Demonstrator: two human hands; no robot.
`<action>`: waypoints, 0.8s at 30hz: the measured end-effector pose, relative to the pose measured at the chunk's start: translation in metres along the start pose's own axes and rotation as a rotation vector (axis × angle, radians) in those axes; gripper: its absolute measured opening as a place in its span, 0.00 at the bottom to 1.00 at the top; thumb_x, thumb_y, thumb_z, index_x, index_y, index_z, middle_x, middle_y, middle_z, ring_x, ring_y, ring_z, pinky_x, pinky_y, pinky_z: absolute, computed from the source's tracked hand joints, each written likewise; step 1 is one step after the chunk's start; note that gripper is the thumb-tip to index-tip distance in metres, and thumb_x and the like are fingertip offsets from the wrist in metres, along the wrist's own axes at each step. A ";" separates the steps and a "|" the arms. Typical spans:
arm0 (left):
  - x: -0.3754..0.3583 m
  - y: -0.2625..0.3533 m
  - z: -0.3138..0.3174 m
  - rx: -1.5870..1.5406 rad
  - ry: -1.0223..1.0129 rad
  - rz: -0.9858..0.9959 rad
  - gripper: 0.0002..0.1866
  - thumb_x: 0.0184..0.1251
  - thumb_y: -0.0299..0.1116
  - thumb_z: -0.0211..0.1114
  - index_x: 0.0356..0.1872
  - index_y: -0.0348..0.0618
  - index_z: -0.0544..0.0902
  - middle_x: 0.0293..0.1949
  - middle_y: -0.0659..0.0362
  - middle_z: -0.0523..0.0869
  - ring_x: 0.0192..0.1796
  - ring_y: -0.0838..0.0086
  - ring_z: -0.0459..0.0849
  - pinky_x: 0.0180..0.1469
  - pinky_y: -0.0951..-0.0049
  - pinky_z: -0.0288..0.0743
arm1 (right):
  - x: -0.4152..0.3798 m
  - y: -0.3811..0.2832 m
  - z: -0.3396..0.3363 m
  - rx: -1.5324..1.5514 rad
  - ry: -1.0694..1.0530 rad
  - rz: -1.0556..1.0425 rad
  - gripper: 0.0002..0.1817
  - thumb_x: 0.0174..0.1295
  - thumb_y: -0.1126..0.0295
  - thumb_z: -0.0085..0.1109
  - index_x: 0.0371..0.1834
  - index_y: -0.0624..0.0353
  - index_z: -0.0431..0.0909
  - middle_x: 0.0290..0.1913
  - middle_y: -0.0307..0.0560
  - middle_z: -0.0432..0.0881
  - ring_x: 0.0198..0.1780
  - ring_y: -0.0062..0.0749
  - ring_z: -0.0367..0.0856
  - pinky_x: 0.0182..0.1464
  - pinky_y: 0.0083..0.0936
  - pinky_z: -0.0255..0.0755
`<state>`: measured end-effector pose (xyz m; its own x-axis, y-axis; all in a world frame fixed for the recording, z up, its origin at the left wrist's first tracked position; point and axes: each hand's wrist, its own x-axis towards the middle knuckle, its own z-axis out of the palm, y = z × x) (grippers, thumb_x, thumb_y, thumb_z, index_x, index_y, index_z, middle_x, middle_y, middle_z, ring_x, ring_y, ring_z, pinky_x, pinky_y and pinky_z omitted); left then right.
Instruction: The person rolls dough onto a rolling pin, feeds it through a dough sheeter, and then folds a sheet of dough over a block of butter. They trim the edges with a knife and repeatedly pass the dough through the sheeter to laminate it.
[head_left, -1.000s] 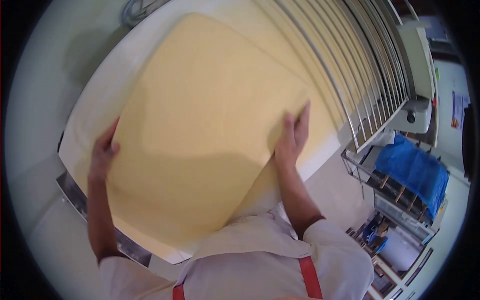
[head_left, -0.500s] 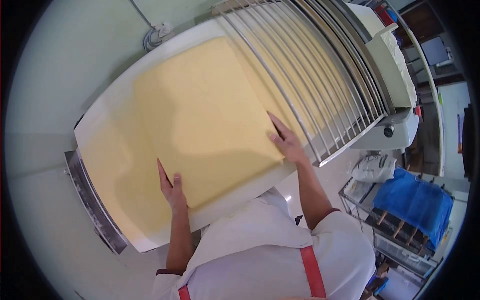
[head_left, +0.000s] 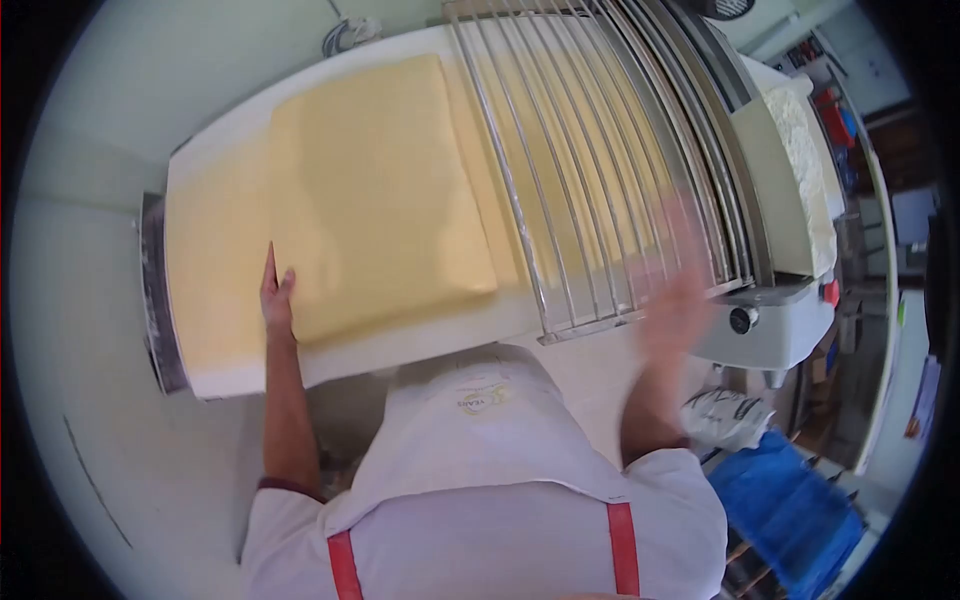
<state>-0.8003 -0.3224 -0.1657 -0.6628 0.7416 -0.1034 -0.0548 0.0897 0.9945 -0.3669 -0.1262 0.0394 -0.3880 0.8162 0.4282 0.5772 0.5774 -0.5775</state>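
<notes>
A thick, pale yellow folded slab of dough [head_left: 385, 170] lies on a wider dough sheet [head_left: 215, 270], on the white belt [head_left: 420, 345] of what looks like a dough sheeter. My left hand [head_left: 277, 300] is at the slab's left edge, fingers straight and thumb apart, holding nothing. Smeared by motion, my right hand [head_left: 675, 310] is raised in front of the right end of the metal bar guard [head_left: 540, 275]. Its fingers are too blurred to read. To the right, the sheet passes beneath the guard.
The machine's control housing with a black knob [head_left: 743, 319] is at the right. Behind it stands a pale bin [head_left: 775, 180] with white material along its top. A white printed sack [head_left: 728, 418] and a blue cover [head_left: 785, 510] are lower right. A dark metal end piece [head_left: 158, 290] borders the belt's left end.
My right hand has left the slab's right edge and moved right toward the guard's end. My left hand stays by the slab's left side. The camera view has turned and shifted.
</notes>
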 end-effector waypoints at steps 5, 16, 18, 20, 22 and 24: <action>-0.012 0.022 0.012 -0.011 0.081 -0.040 0.32 0.67 0.22 0.54 0.72 0.44 0.60 0.71 0.57 0.64 0.71 0.72 0.63 0.71 0.73 0.55 | 0.096 0.162 -0.185 -0.357 0.111 0.168 0.21 0.69 0.68 0.48 0.61 0.67 0.71 0.59 0.52 0.78 0.61 0.34 0.75 0.63 0.28 0.65; -0.013 0.042 0.001 0.654 0.062 0.287 0.33 0.68 0.31 0.57 0.73 0.40 0.56 0.74 0.52 0.55 0.75 0.64 0.55 0.73 0.63 0.53 | 0.126 0.237 -0.212 0.291 -0.176 0.681 0.18 0.70 0.68 0.50 0.57 0.70 0.74 0.42 0.38 0.79 0.39 0.18 0.77 0.47 0.19 0.74; -0.020 0.047 0.014 1.088 0.067 0.375 0.34 0.69 0.37 0.54 0.73 0.38 0.54 0.74 0.50 0.53 0.76 0.61 0.52 0.74 0.57 0.49 | 0.121 0.249 -0.218 0.289 -0.242 0.696 0.17 0.69 0.68 0.50 0.55 0.69 0.75 0.43 0.39 0.80 0.42 0.19 0.78 0.47 0.20 0.73; -0.027 0.039 0.030 1.315 -0.005 0.317 0.35 0.71 0.43 0.50 0.73 0.37 0.52 0.75 0.50 0.51 0.77 0.59 0.48 0.74 0.52 0.45 | 0.119 0.273 -0.233 0.229 -0.164 0.751 0.16 0.69 0.69 0.49 0.54 0.69 0.75 0.44 0.40 0.80 0.45 0.19 0.77 0.48 0.21 0.73; -0.029 0.048 0.033 1.344 -0.033 0.262 0.35 0.72 0.45 0.46 0.73 0.37 0.50 0.75 0.50 0.50 0.77 0.60 0.47 0.74 0.50 0.43 | 0.113 0.264 -0.244 0.408 0.005 0.684 0.15 0.69 0.70 0.49 0.53 0.68 0.75 0.45 0.41 0.80 0.47 0.20 0.77 0.49 0.22 0.72; -0.030 0.049 0.028 1.360 -0.041 0.244 0.35 0.72 0.46 0.44 0.73 0.37 0.49 0.75 0.51 0.49 0.77 0.60 0.47 0.74 0.48 0.42 | 0.104 0.245 -0.277 0.578 0.229 0.517 0.14 0.67 0.72 0.51 0.52 0.66 0.76 0.46 0.42 0.81 0.48 0.27 0.78 0.49 0.26 0.72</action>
<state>-0.7619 -0.3213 -0.1146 -0.5267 0.8488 0.0454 0.8388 0.5104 0.1896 -0.0668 0.0941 0.1347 0.0197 0.9944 0.1038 0.1559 0.0995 -0.9827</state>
